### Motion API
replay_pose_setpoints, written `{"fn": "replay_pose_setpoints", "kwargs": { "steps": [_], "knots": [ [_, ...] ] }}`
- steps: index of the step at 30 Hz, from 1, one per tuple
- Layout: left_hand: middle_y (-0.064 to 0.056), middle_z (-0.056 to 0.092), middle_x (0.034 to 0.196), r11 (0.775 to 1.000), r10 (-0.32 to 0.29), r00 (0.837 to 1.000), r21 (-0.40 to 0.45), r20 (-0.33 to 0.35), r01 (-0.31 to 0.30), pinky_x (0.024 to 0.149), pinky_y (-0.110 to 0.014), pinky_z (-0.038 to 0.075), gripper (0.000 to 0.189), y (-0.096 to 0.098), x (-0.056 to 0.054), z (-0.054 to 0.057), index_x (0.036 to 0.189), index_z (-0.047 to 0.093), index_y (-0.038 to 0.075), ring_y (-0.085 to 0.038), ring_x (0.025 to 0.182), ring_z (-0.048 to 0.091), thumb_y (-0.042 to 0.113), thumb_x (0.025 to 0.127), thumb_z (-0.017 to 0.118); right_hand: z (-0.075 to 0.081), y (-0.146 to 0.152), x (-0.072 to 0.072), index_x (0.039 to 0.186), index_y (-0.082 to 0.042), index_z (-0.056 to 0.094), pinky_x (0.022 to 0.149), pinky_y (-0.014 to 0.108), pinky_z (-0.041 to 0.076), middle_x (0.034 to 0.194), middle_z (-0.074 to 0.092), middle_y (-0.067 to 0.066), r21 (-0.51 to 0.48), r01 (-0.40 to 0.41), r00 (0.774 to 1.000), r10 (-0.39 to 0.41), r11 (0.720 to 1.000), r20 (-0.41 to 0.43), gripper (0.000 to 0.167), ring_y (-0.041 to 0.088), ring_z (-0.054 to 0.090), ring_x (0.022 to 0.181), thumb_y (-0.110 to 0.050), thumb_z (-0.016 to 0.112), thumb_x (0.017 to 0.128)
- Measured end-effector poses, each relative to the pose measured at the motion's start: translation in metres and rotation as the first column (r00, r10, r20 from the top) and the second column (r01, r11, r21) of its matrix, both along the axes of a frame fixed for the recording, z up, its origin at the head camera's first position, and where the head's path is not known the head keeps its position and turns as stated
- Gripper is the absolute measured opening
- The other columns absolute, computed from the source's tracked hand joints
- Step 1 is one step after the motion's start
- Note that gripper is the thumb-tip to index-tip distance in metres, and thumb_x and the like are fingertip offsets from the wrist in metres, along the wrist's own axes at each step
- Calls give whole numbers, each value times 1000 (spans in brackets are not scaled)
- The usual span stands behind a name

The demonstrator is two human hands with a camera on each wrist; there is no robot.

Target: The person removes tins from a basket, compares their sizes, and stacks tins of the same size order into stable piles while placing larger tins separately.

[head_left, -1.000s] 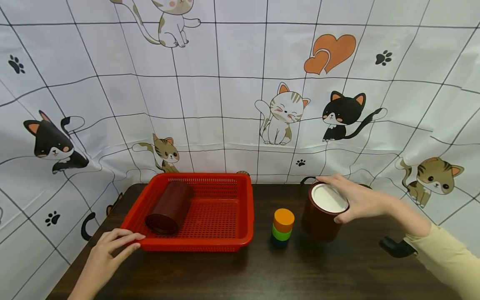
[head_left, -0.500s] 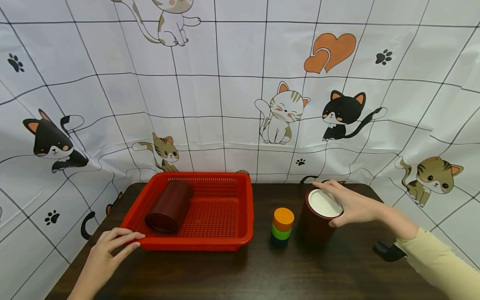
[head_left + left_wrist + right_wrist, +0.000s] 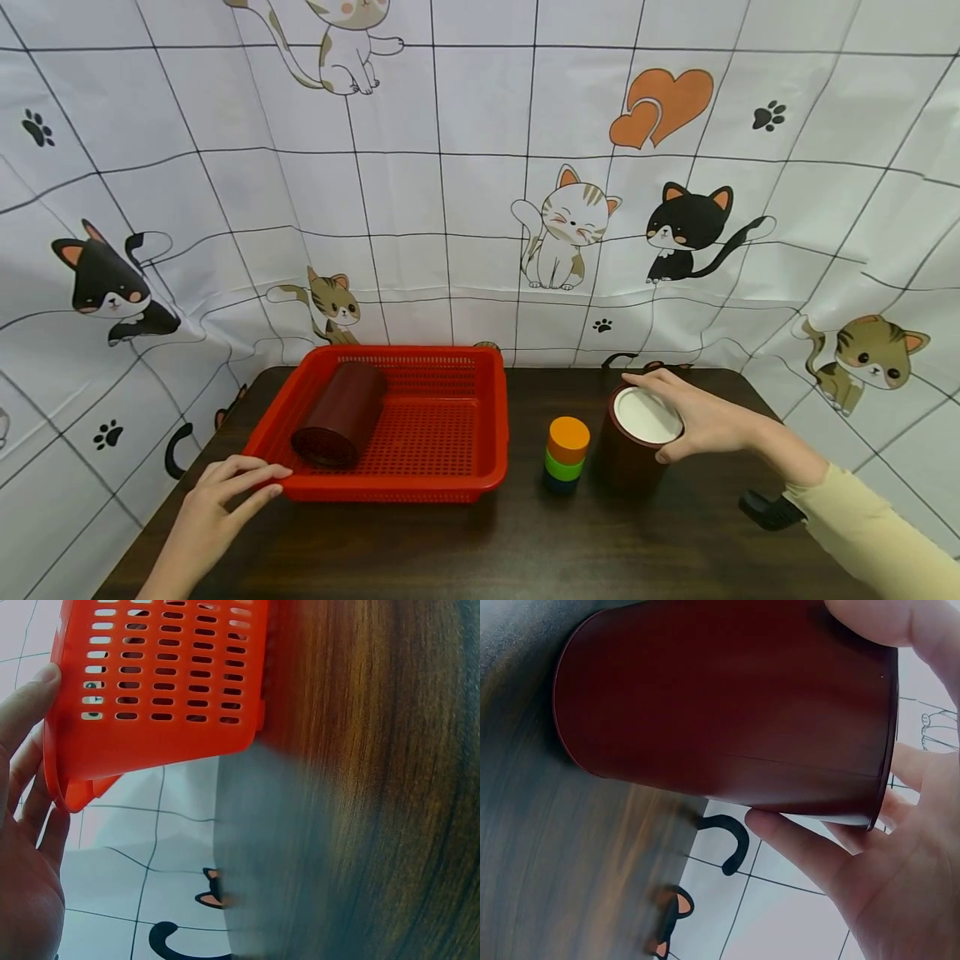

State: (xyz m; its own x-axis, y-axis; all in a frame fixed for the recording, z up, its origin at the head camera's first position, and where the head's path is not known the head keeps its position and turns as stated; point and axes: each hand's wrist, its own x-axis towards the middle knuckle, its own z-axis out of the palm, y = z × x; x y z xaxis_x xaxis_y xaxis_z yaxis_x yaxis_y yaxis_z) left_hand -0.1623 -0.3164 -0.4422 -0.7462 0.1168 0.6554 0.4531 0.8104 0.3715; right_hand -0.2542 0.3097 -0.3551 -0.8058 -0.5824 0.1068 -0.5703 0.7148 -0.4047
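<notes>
Remotely, my left hand (image 3: 213, 502) pinches the near-left corner of the red basket (image 3: 382, 490), a maroon cylinder (image 3: 341, 414) lying inside, a 3-coloured stack (image 3: 566, 454) stands on the tabletop (image 3: 525, 550), and just beside it my right hand (image 3: 705, 419) grips the white-topped canister (image 3: 628, 450) I should hold upright, clear of that stack.

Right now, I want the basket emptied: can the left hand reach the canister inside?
Probably yes, after letting go: the left hand holds the basket's rim near the canister, the top open.

Orange-green-navy cylinder stack (image 3: 566, 458) is just parked on a dark wood-grain table (image 3: 525, 550), backed by white cat-print sheeting (image 3: 480, 192).
</notes>
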Motion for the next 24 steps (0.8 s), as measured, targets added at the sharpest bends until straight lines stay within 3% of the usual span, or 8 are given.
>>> {"fn": "replay_pose_setpoints", "kwargs": {
  "steps": [10,24],
  "knots": [
    [16,62,98,1000,-3,1000,-2,3,3,77,-16,33,37,0,-1,1,102,77,30,10,96,39,6,74,83,-4,3,2,152,-24,36,76,24,46,132,45,2,1,28,1000,-28,1000,-13,104,15,51,101,-34,88,63],
    [15,62,97,1000,-8,1000,5,-6,8,77,-17,33,37,2,-1,1,101,78,28,10,97,39,5,73,83,2,7,0,147,-21,41,74,24,46,124,49,2,41,33,998,-36,999,60,94,13,53,97,-40,87,67]
  ]
}}
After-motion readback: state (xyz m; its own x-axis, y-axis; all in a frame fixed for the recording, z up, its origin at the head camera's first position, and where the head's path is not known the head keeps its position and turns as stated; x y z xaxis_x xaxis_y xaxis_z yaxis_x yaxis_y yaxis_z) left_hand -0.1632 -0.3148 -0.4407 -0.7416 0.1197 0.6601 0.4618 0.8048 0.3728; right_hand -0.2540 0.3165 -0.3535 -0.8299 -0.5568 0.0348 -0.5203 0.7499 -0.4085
